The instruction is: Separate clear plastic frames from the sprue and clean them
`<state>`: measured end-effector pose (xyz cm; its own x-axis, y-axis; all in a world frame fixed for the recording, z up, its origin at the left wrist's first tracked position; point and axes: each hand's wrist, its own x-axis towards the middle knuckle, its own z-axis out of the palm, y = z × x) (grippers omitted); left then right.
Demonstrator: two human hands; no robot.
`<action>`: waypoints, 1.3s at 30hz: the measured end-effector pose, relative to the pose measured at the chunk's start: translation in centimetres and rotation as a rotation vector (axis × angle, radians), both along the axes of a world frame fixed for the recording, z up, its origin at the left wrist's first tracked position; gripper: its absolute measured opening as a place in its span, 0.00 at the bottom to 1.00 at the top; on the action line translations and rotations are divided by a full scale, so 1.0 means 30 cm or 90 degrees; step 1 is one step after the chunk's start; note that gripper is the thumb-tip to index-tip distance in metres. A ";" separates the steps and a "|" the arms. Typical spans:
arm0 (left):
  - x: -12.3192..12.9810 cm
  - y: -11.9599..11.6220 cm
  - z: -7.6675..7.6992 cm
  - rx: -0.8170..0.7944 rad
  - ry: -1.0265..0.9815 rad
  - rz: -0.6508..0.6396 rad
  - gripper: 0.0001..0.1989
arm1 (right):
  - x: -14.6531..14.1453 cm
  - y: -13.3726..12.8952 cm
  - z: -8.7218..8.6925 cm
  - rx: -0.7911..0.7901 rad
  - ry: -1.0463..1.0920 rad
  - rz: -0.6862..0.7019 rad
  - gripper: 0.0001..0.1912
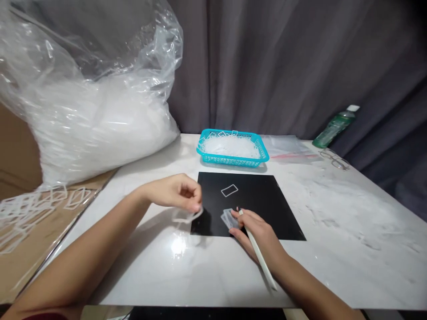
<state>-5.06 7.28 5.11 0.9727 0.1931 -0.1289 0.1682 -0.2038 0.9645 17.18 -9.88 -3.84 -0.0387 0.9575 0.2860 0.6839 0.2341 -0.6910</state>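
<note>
My left hand (176,192) pinches a thin white rectangular frame (182,217), slightly blurred, just left of a black mat (283,222). Over the mat's front edge, my right hand (258,231) holds a slim white stick-like tool (262,258) slanting back toward me; its dark tip shows by the index finger. Between the thumb and fingers of that same hand is a small stack of clear rectangular pieces (228,218). A single white rectangular frame (229,190) lies flat on the mat beyond both hands, touched by neither.
A turquoise basket (230,160) full of white frames stands behind the mat. At left bulges a large clear plastic bag (100,120), with loose frames (30,209) on cardboard below it. Clear bags (290,146), a green bottle (335,129) and glasses (335,159) sit back right.
</note>
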 end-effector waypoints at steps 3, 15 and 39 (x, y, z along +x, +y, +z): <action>0.095 -0.072 -0.073 0.007 -0.029 0.194 0.17 | -0.037 -0.008 0.024 -0.057 0.319 -0.031 0.13; 0.141 -0.147 -0.199 0.513 -0.047 0.109 0.13 | 0.325 -0.092 0.164 0.085 0.037 -0.568 0.15; 0.160 -0.177 -0.222 -0.024 0.067 0.240 0.17 | 0.093 0.112 0.087 -0.307 0.335 0.060 0.14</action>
<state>-0.27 1.97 -1.56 0.8150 0.5280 -0.2386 0.3234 -0.0727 0.9435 19.98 -6.53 -1.23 -0.1002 0.9811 -0.1652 0.2236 -0.1396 -0.9646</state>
